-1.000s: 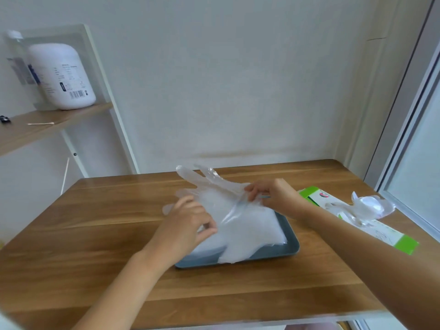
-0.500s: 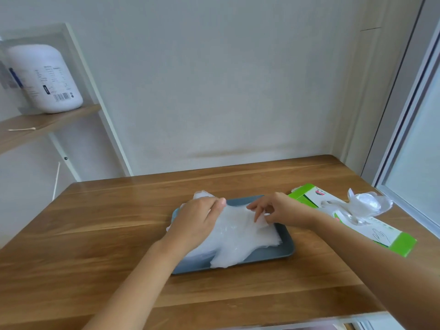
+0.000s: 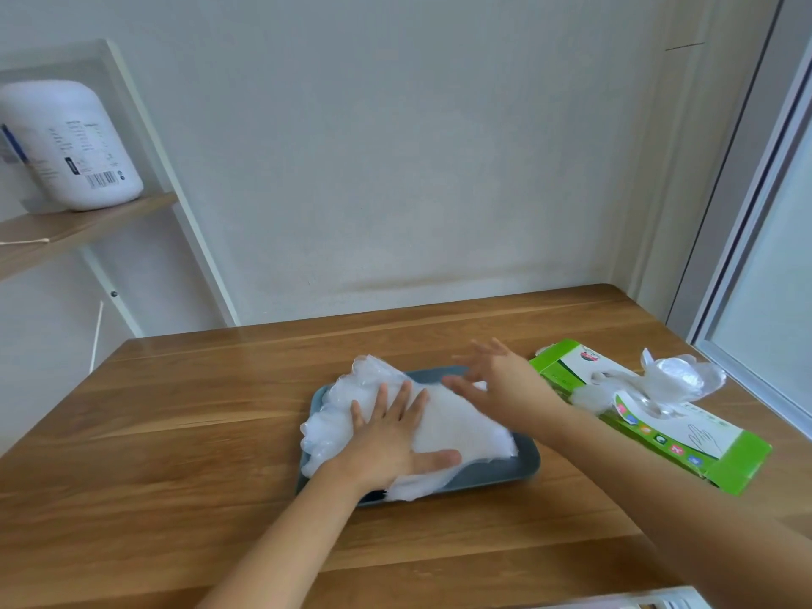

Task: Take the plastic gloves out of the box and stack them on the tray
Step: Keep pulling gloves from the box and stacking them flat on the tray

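Right hand lifted; left hand flattens crinkly gloves on tray.

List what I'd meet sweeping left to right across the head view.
white jug on the shelf → left hand, flat on the glove stack → right hand, fingers spread → green glove box. The tray spans both hands, so it is left out.

Gloves on tray, box right.
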The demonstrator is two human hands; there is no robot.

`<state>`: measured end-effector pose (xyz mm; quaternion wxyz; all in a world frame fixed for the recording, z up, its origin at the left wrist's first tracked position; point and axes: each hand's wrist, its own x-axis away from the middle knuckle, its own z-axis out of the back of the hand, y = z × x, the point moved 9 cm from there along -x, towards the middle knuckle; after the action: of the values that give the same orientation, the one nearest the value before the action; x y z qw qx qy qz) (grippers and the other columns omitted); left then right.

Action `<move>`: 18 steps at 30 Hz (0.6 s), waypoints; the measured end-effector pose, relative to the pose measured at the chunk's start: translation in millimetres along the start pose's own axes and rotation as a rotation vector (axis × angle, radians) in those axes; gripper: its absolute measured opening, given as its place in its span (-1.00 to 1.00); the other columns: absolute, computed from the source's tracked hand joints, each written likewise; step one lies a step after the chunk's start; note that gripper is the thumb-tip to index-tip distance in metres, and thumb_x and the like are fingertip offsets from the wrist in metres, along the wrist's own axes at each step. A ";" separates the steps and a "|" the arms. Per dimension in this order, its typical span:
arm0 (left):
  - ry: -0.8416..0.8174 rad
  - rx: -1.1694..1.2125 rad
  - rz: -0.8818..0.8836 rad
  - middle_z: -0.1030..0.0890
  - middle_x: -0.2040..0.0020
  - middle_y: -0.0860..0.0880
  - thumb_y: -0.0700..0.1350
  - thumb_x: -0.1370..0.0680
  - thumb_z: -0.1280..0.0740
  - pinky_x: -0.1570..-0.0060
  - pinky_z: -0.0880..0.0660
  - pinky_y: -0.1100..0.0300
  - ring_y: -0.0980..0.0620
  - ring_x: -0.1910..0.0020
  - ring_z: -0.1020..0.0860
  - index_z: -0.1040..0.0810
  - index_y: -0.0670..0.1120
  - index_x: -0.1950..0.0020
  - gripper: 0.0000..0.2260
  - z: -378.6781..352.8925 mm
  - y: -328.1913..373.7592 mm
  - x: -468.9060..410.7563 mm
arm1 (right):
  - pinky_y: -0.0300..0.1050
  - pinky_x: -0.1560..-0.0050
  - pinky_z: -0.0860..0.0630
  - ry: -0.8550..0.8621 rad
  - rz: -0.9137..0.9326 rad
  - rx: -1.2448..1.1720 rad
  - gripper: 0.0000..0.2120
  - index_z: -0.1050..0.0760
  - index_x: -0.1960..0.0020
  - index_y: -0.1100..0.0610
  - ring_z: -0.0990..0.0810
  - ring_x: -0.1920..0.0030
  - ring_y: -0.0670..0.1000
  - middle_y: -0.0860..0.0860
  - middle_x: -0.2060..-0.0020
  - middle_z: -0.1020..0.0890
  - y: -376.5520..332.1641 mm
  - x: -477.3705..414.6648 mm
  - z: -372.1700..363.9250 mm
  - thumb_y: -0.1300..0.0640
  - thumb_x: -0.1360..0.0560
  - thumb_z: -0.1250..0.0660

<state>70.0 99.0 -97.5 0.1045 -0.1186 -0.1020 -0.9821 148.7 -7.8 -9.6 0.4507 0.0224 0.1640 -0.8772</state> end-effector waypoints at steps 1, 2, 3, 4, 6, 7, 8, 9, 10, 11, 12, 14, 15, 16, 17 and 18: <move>0.002 0.010 0.003 0.32 -0.56 0.05 0.55 -0.35 -0.01 -0.43 0.33 -0.28 -0.07 -0.51 0.37 0.28 0.12 -0.57 -0.04 0.3 -0.3 0.0 | -0.07 -0.49 0.13 -0.074 0.071 0.087 -0.56 -0.48 -0.32 0.01 -0.12 -0.50 -0.08 -0.05 -0.45 -0.34 -10.5 0.5 -13.4 -0.18 -0.60 -0.07; 0.006 0.019 0.009 0.33 -0.56 0.06 0.54 -0.36 -0.05 -0.42 0.33 -0.28 -0.07 -0.52 0.37 0.28 0.12 -0.57 -0.05 0.6 -0.7 0.3 | -0.03 -0.49 0.20 -0.157 0.123 0.144 -0.54 -0.30 -0.45 -0.01 -0.06 -0.53 -0.05 -0.03 -0.50 -0.24 -16.1 1.7 -29.1 -0.15 -0.62 -0.05; 0.008 0.026 0.012 0.33 -0.56 0.06 0.53 -0.37 -0.09 -0.42 0.34 -0.28 -0.07 -0.51 0.37 0.28 0.13 -0.56 -0.05 0.4 -0.7 0.7 | 0.02 -0.50 0.22 -0.247 0.151 0.185 -0.49 -0.15 -0.52 -0.01 -0.02 -0.53 -0.01 0.01 -0.53 -0.15 -18.4 5.1 -42.4 -0.15 -0.61 -0.01; 0.006 0.038 0.013 0.34 -0.56 0.06 0.52 -0.37 -0.13 -0.42 0.35 -0.28 -0.06 -0.51 0.38 0.28 0.13 -0.56 -0.04 0.3 0.0 1.8 | 0.07 -0.50 0.23 -0.334 0.164 0.219 -0.42 -0.05 -0.55 0.01 0.01 -0.54 0.02 0.05 -0.54 -0.08 -16.2 9.3 -55.3 -0.19 -0.58 0.07; -0.010 0.080 0.020 0.37 -0.54 0.08 0.50 -0.35 -0.20 -0.42 0.36 -0.27 -0.02 -0.50 0.41 0.29 0.14 -0.56 0.01 1.5 -1.0 4.5 | 0.10 -0.50 0.24 -0.436 0.155 0.261 -0.21 0.09 -0.56 0.00 0.06 -0.54 0.05 0.08 -0.56 0.04 -7.1 16.3 -68.5 -0.36 -0.43 0.20; -0.029 0.098 0.030 0.39 -0.53 0.10 0.49 -0.34 -0.24 -0.42 0.37 -0.25 0.00 -0.49 0.42 0.31 0.14 -0.55 0.03 1.0 -4.1 5.4 | 0.08 -0.49 0.24 -0.442 0.125 0.257 -0.13 0.14 -0.57 -0.01 0.09 -0.54 0.05 0.07 -0.56 0.08 0.3 18.0 -68.8 -0.43 -0.36 0.24; -0.054 0.102 0.047 0.41 -0.50 0.12 0.48 -0.33 -0.27 -0.42 0.37 -0.24 0.01 -0.48 0.43 0.33 0.14 -0.55 0.05 0.7 -8.9 6.7 | 0.08 -0.49 0.25 -0.440 0.092 0.251 -0.08 0.17 -0.57 -0.02 0.11 -0.55 0.04 0.05 -0.56 0.10 8.0 19.3 -67.2 -0.47 -0.32 0.26; -0.075 0.091 0.069 0.42 -0.48 0.15 0.46 -0.35 -0.29 -0.42 0.36 -0.24 0.02 -0.48 0.43 0.35 0.14 -0.54 0.05 0.3 -15.7 9.3 | 0.09 -0.49 0.26 -0.447 0.069 0.255 -0.04 0.19 -0.56 -0.02 0.13 -0.55 0.04 0.04 -0.56 0.11 14.7 20.0 -66.0 -0.50 -0.29 0.26; -0.094 0.055 0.085 0.43 -0.46 0.16 0.41 -0.40 -0.30 -0.44 0.33 -0.23 0.01 -0.48 0.42 0.36 0.12 -0.53 0.02 1.0 -22.3 13.2 | 0.11 -0.49 0.28 -0.459 0.055 0.266 0.01 0.20 -0.56 -0.02 0.14 -0.55 0.04 0.04 -0.56 0.13 19.3 21.0 -65.7 -0.53 -0.25 0.26; -0.109 0.008 0.093 0.44 -0.45 0.14 0.33 -0.46 -0.29 -0.45 0.29 -0.22 -0.02 -0.50 0.41 0.37 0.11 -0.53 -0.04 2.4 -29.6 15.6 | 0.14 -0.48 0.29 -0.473 0.044 0.279 0.04 0.21 -0.56 -0.02 0.16 -0.54 0.05 0.04 -0.56 0.14 21.9 21.7 -65.0 -0.54 -0.21 0.26; -0.119 -0.019 0.101 0.45 -0.45 0.12 0.27 -0.51 -0.27 -0.46 0.26 -0.21 -0.05 -0.51 0.39 0.37 0.09 -0.53 -0.09 4.0 -35.5 18.0 | 0.16 -0.47 0.30 -0.484 0.041 0.293 0.05 0.22 -0.56 -0.02 0.17 -0.54 0.06 0.04 -0.55 0.14 23.2 22.0 -64.5 -0.55 -0.21 0.24; -0.141 0.002 0.116 0.42 -0.51 0.06 0.25 -0.52 -0.26 -0.47 0.24 -0.19 -0.08 -0.51 0.37 0.35 0.12 -0.53 -0.12 8.0 -44.0 22.1 | 0.19 -0.46 0.30 -0.490 0.035 0.299 -0.04 0.22 -0.56 -0.01 0.18 -0.54 0.09 0.05 -0.56 0.13 23.8 20.8 -63.7 -0.53 -0.35 0.10; -0.159 0.013 0.122 0.41 -0.53 0.04 0.28 -0.50 -0.27 -0.48 0.21 -0.20 -0.09 -0.52 0.36 0.34 0.12 -0.54 -0.10 8.4 -45.7 22.8 | 0.20 -0.46 0.30 -0.484 0.036 0.296 -0.07 0.20 -0.57 0.00 0.17 -0.54 0.10 0.05 -0.56 0.12 23.1 20.2 -62.9 -0.49 -0.40 0.03; -0.177 0.021 0.135 0.38 -0.54 0.03 0.32 -0.46 -0.29 -0.48 0.16 -0.21 -0.10 -0.52 0.34 0.33 0.12 -0.54 -0.05 9.3 -46.9 22.5 | 0.20 -0.46 0.29 -0.471 0.040 0.290 -0.10 0.17 -0.57 0.00 0.16 -0.54 0.10 0.05 -0.56 0.09 21.4 19.1 -61.5 -0.47 -0.43 -0.02; -0.185 0.039 0.160 0.33 -0.56 0.03 0.39 -0.39 -0.31 -0.49 0.10 -0.21 -0.12 -0.54 0.30 0.30 0.12 -0.55 0.01 10.7 -47.4 23.2 | 0.19 -0.46 0.28 -0.453 0.037 0.273 -0.12 0.13 -0.57 0.01 0.14 -0.54 0.10 0.05 -0.56 0.04 20.0 18.6 -59.1 -0.45 -0.44 -0.04; -0.179 0.060 0.198 0.26 -0.58 0.03 0.46 -0.31 -0.31 -0.49 0.05 -0.19 -0.13 -0.55 0.24 0.25 0.13 -0.57 0.07 14.9 -46.4 24.4 | 0.16 -0.47 0.26 -0.416 0.025 0.220 -0.16 0.07 -0.57 0.01 0.12 -0.54 0.08 0.04 -0.55 -0.01 19.5 19.5 -52.9 -0.41 -0.46 -0.07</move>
<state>39.4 142.4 -85.3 0.1950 -0.2120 -0.1282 -0.9490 147.0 -17.3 -68.5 0.4804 -0.1078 -0.0291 -0.8699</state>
